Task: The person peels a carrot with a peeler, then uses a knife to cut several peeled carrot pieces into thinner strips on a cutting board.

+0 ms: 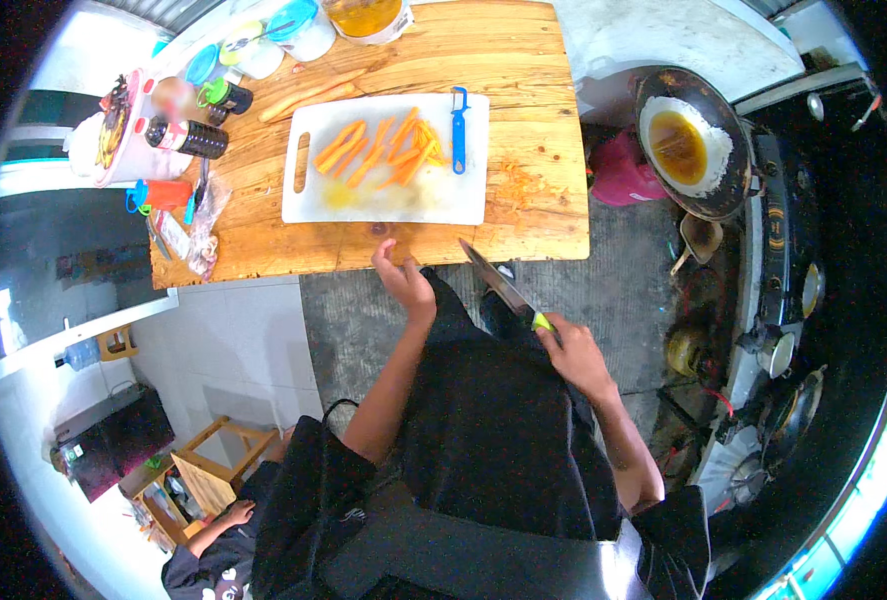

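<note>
My right hand (577,357) grips the yellow-green handle of a kitchen knife (497,282), whose blade points up and left toward the table's front edge. Fingers apart and holding nothing, my left hand (406,285) is just in front of that edge. Beyond both hands, a white cutting board (406,214) lies on the wooden table (541,236). Cut orange carrot strips (374,157) are spread across the board. A blue peeler (458,135) rests near its right side, and a yellowish wet stain marks its near part.
Long peeled carrots (308,101) lie behind the board; orange shavings (522,184) are to its right. Bottles (188,139) and lidded tubs (252,56) line the table's left and back. A wok (687,146) with brown liquid stands right. Another person (222,536) is at lower left.
</note>
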Demonstrator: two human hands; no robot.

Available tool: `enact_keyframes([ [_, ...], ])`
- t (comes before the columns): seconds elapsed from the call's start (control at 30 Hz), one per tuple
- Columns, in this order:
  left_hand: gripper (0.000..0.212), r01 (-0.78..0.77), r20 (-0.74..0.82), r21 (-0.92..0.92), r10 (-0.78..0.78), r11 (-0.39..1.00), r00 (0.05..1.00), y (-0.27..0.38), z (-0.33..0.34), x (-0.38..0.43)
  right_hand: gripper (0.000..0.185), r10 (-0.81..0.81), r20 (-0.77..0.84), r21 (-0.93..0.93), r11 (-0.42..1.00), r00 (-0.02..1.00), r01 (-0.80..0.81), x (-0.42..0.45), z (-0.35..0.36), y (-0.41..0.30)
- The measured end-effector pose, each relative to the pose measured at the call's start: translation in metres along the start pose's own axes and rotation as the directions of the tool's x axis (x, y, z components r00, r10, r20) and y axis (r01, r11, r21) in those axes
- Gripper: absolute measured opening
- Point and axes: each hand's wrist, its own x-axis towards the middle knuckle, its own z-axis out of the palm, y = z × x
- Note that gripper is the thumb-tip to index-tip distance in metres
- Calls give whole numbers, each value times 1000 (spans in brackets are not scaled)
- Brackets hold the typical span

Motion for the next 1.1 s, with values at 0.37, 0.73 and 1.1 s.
enact_keyframes([
  [0.37, 31, -127, 100, 187, 110, 974, 989, 10, -2, -13, 28, -39, -197, -45, 999, 980, 31, 10, -25, 41],
  [0.73, 31, -187, 107, 66, 180, 980, 978, 19, 7, -16, 29, -57, -178, -62, 997, 982, 47, 19, -23, 52],
  [1.1, 32, -178, 153, 81, 164, 981, 974, 16, 20, -25, 30, -302, -164, -239, 936, 939, 259, 22, -41, 92],
])
